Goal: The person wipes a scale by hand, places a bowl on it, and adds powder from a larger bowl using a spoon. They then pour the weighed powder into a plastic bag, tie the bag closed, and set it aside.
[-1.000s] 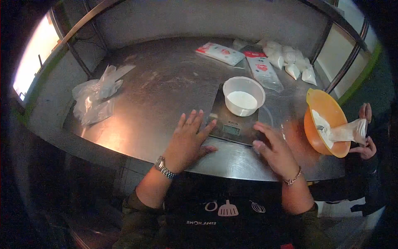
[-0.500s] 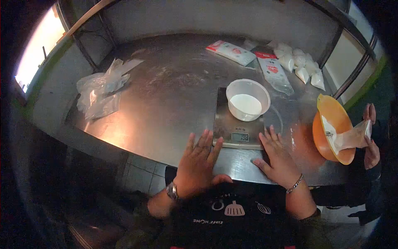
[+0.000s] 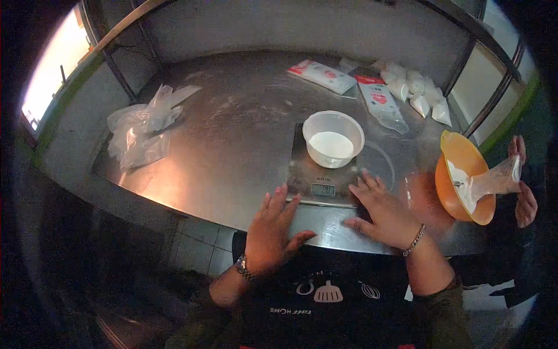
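Observation:
A kitchen scale (image 3: 299, 167) lies on the metal table, its small display lit. On it stands a translucent white plastic tub (image 3: 310, 126) with white powder (image 3: 331, 145) in the bottom. My left hand (image 3: 272, 232) rests palm down at the scale's near left corner, fingers extended. At the near right corner, my right hand (image 3: 385, 216) has its fingers spread, the fingertips touching or very close to the scale's edge. Neither hand holds anything.
At the right, another person's hands (image 3: 525, 203) hold a clear bag (image 3: 497, 178) over an orange bowl (image 3: 446, 192) containing white powder. Filled powder bags (image 3: 418, 102) and red-and-white packets (image 3: 378, 96) lie at the back right. Crumpled clear plastic bags (image 3: 142, 131) lie left.
The scale and tub have shifted slightly left, and my right hand has moved left with them. My left hand has moved a little. The number on the display has changed.

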Demonstrator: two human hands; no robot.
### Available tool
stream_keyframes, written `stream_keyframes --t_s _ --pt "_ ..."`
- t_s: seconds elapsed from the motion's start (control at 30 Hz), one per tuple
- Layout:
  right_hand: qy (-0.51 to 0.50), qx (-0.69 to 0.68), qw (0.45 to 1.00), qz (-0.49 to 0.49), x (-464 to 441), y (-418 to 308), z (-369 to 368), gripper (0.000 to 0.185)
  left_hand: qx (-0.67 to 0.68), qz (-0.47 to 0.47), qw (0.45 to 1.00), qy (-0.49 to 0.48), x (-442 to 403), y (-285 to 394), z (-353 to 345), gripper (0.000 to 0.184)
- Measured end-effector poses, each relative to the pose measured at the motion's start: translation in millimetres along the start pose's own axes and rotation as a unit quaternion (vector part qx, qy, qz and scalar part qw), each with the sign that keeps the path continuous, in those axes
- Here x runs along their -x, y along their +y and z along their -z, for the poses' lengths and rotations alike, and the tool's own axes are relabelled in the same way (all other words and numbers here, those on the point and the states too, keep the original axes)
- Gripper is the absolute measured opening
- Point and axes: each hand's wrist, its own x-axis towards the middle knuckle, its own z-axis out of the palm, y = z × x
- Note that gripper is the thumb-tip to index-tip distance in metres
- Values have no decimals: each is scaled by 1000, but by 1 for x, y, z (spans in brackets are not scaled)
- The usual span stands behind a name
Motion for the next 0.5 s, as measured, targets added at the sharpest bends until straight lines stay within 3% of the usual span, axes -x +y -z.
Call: stream_keyframes --t_s 0.3,0.5 --pt "-29 31 996 75 -9 6 8 69 175 49 982 49 9 -3 10 53" --pt "-29 17 993 112 -14 18 7 62 50 38 995 73 9 -2 13 42"
